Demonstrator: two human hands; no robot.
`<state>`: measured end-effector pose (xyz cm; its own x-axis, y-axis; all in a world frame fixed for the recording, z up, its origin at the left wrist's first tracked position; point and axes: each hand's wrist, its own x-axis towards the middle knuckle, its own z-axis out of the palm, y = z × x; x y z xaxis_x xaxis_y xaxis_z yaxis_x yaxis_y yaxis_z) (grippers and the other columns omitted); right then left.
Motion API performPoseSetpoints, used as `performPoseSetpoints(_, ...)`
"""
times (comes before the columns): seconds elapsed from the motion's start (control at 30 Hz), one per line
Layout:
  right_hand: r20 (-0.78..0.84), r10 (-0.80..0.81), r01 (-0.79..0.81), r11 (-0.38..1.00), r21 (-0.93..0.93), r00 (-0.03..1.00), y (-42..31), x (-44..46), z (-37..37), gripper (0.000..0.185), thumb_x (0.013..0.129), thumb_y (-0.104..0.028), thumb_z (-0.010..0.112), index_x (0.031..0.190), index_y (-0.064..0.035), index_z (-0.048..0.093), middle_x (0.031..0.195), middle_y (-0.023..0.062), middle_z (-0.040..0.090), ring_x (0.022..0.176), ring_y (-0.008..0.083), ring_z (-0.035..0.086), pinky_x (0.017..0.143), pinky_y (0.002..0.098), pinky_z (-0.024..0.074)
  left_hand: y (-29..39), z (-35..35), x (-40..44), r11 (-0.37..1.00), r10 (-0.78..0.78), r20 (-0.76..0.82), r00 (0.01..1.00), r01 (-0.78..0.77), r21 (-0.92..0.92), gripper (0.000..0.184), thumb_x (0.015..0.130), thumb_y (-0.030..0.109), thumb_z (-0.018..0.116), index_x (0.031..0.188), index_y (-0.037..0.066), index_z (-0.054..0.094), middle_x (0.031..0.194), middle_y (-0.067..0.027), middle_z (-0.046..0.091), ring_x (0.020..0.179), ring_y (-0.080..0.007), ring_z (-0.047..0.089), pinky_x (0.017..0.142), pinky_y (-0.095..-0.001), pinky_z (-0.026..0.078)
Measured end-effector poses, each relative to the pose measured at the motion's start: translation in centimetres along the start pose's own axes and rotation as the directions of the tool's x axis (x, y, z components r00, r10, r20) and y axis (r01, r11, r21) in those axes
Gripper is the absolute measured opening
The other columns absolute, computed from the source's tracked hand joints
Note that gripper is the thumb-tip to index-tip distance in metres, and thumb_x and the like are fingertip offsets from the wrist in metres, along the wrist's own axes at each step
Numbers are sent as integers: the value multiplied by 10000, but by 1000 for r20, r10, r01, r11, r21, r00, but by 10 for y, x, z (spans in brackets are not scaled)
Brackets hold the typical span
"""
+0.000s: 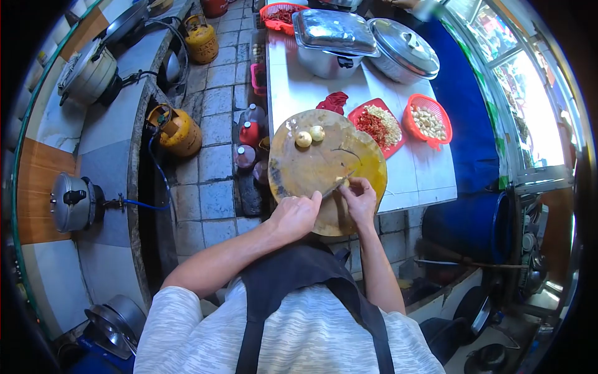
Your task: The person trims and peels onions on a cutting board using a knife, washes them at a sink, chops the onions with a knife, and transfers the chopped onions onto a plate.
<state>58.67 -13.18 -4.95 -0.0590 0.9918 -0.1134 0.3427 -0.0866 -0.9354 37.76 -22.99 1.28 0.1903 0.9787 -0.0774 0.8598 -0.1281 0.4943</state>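
My left hand [293,217] is closed around the handle of a knife [331,189] above a round wooden chopping board [299,171]. The blade points up and right, towards my right hand [360,201]. My right fingers are pinched on a small pale piece [341,180] beside the blade; its kind is too small to make out. Two peeled onions [303,139] [317,133] sit near the board's far side. Just beyond the board, a red tray [356,115] holds chopped red and pale pieces. A red basket [410,118] of what look like garlic cloves stands to its right.
Large lidded pots [333,59] [408,53] stand at the white table's [283,87] far end, beside a red basket [268,11] of dried chillies. A crumpled red cloth [333,102] lies behind the board. Bottles [249,133] and yellow gas cylinders [180,134] are on the left.
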Motion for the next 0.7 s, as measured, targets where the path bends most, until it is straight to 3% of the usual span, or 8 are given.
performPoseSetpoints(0.27, -12, -15, 15, 1000, -2, 1000, 3, 4, -2, 288, 909, -120, 887, 1113, 31, 752, 918, 85, 746, 768, 129, 657, 735, 254, 568, 10, -2, 33, 1000, -1, 49, 999, 1, 3, 136, 1001, 100, 569, 1034, -22, 520, 762, -279, 739, 668, -531, 727, 644, -591, 582)
performPoseSetpoints(0.43, -4, 28, -29, 996, -84, 1000, -3, -4, -4, 299, 914, -105, 890, 1137, 35, 747, 974, 84, 755, 852, 143, 694, 826, 264, 600, 17, 0, 31, 999, -49, 134, 990, 46, 24, 145, 1007, 111, 563, 1041, -25, 525, 811, -294, 750, 716, -542, 737, 671, -603, 587)
performPoseSetpoints(0.6, 11, -34, 35, 998, -44, 999, -6, 0, -8, 327, 888, -120, 908, 1129, 31, 747, 970, 99, 757, 849, 151, 702, 796, 262, 597, 10, 26, 84, 1000, -2, 27, 1000, 3, -22, 150, 987, 111, 587, 1042, -22, 546, 842, -272, 769, 765, -514, 770, 690, -598, 606)
performPoseSetpoints(0.7, 82, -66, 84, 967, -242, 994, -13, -1, -23, 341, 880, -126, 906, 1146, 13, 745, 984, 106, 766, 839, 158, 700, 782, 274, 590, 6, 24, 89, 998, -32, 76, 997, 35, -46, 161, 995, 126, 588, 1046, -22, 552, 858, -273, 772, 786, -511, 774, 710, -598, 610)
